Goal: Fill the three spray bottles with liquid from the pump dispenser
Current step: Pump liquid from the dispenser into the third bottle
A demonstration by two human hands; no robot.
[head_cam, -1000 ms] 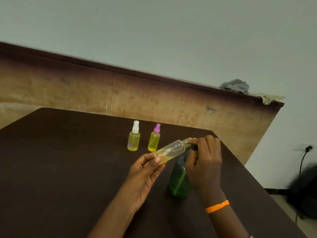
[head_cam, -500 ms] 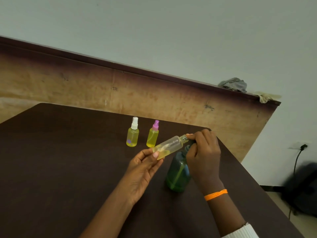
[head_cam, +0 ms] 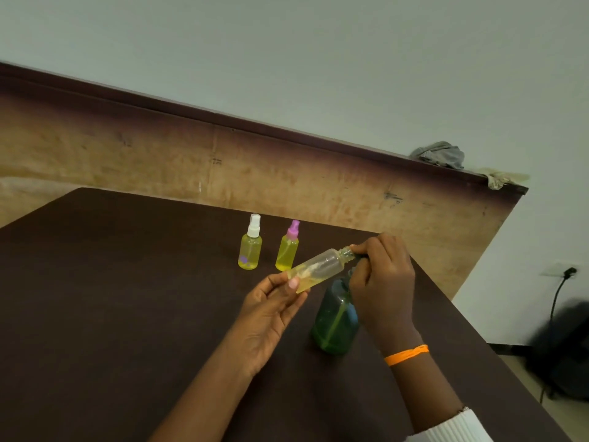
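Uncapped spray bottle point(head_cam: 318, 269) tilted above table point(head_cam: 127, 314), base pinched by left hand point(head_cam: 271, 311); neck at pump dispenser point(head_cam: 334, 323) nozzle, clasped by right hand point(head_cam: 382, 282). Two filled bottles point(head_cam: 250, 253) at eleven o'clock.

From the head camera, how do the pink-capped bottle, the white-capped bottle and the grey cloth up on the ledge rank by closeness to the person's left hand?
Measured from the left hand:
1. Pink-capped spray bottle, just beyond the fingertips, standing on the table.
2. White-capped spray bottle, beside the pink one, a little further to its left.
3. Grey cloth, far off to the right, on top of the wooden ledge.
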